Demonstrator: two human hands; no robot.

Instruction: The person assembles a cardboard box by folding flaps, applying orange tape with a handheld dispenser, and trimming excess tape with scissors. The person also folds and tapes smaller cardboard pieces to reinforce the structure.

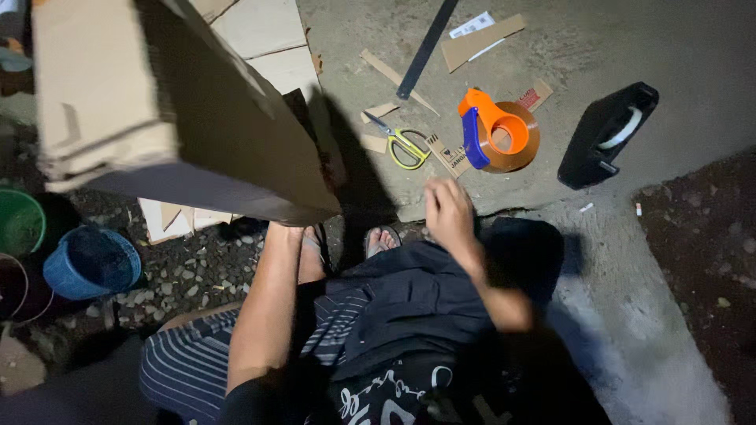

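Down at the left, a large cardboard box (pixel 157 110) is tipped up off the ground, its near lower edge at about the spot where the left forearm ends. The left hand itself is hidden behind that edge, so whether it grips the box or only props it I cannot tell. The right hand (pixel 447 211) hovers free over the concrete (pixel 677 47), fingers loosely curled and clamped on nothing, well apart from the box and to its right.

Just beyond the right hand lie one pair of yellow-handled scissors (pixel 400 143) and, to their right, one orange tape dispenser (pixel 498 131) with a blue grip and a brown roll. Farther right sits one black tape holder (pixel 605 135). One long dark straight bar (pixel 425 49) lies at the far side, among several cardboard scraps (pixel 479 41). At the left edge stand one blue bucket (pixel 90 264) and one green one (pixel 20 222) on gravel. Two sandalled feet show just near the box.
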